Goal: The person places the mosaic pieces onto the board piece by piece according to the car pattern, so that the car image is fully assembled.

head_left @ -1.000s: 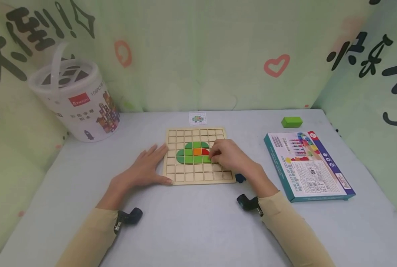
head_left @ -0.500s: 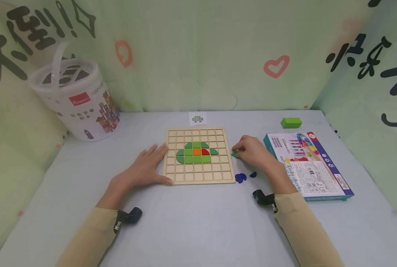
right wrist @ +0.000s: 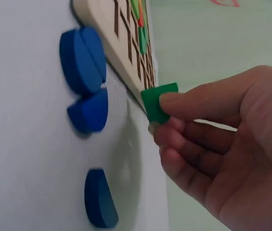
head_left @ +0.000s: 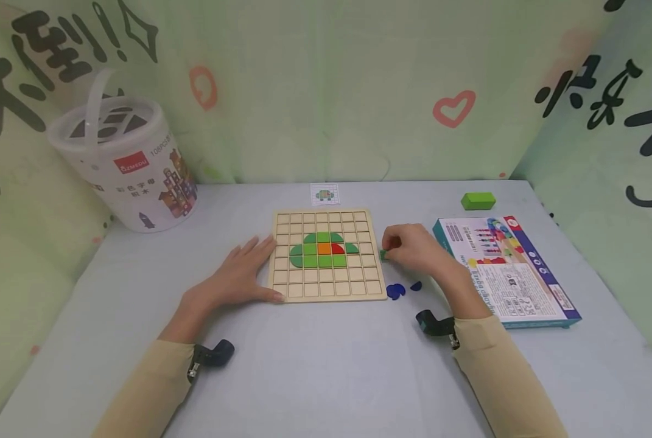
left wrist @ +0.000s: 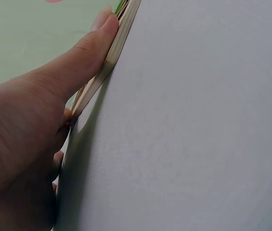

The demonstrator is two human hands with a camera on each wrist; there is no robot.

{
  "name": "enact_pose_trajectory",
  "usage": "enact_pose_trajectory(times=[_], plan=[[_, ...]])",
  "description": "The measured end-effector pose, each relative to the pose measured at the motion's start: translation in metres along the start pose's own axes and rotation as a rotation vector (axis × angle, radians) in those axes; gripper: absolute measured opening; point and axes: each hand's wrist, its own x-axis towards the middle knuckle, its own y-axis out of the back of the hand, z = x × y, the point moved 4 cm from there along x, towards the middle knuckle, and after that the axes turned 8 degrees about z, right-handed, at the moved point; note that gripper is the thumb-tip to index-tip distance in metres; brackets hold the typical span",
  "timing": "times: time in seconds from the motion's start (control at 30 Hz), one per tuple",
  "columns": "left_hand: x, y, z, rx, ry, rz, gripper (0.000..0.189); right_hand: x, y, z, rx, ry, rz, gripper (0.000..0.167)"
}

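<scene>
A wooden grid board (head_left: pixel 326 286) lies on the table, with green, orange and red pieces set in its middle squares. My left hand (head_left: pixel 240 274) rests at the board's left edge, fingers spread and thumb on the near corner. In the left wrist view, the thumb (left wrist: pixel 78 60) lies along the board's rim. Just right of the board, my right hand (head_left: pixel 413 246) pinches a small dark green piece (right wrist: pixel 157 101) between thumb and fingers. Its full outline is partly hidden by the thumb. Several blue rounded pieces (head_left: pixel 395 292) lie below that hand, beside the board's near right corner.
A small pattern card (head_left: pixel 324 194) lies behind the board. To the right are a flat printed box (head_left: pixel 512 274) and a green block (head_left: pixel 478 201). A white lidded bucket (head_left: pixel 134 170) stands at the back left. Printed curtains enclose the table's back and sides.
My right hand has left a dark green piece in the grid beside the red one, moved right off the board and picked up another green piece. The left hand stays put.
</scene>
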Motion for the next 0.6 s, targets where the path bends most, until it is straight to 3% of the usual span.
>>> enact_pose_trajectory(times=[0.17,0.37,0.6], plan=[[-0.001,0.002,0.001,-0.003,0.003,-0.003,0.126,0.001,-0.010,-0.011,0.119,0.005,-0.022,0.024],[-0.001,0.002,0.001,-0.008,0.006,-0.007,0.126,0.003,-0.021,-0.024,0.175,0.021,0.039,0.010],[-0.001,0.002,0.001,-0.004,0.012,-0.013,0.127,0.005,-0.030,-0.033,0.223,0.019,0.060,0.006]])
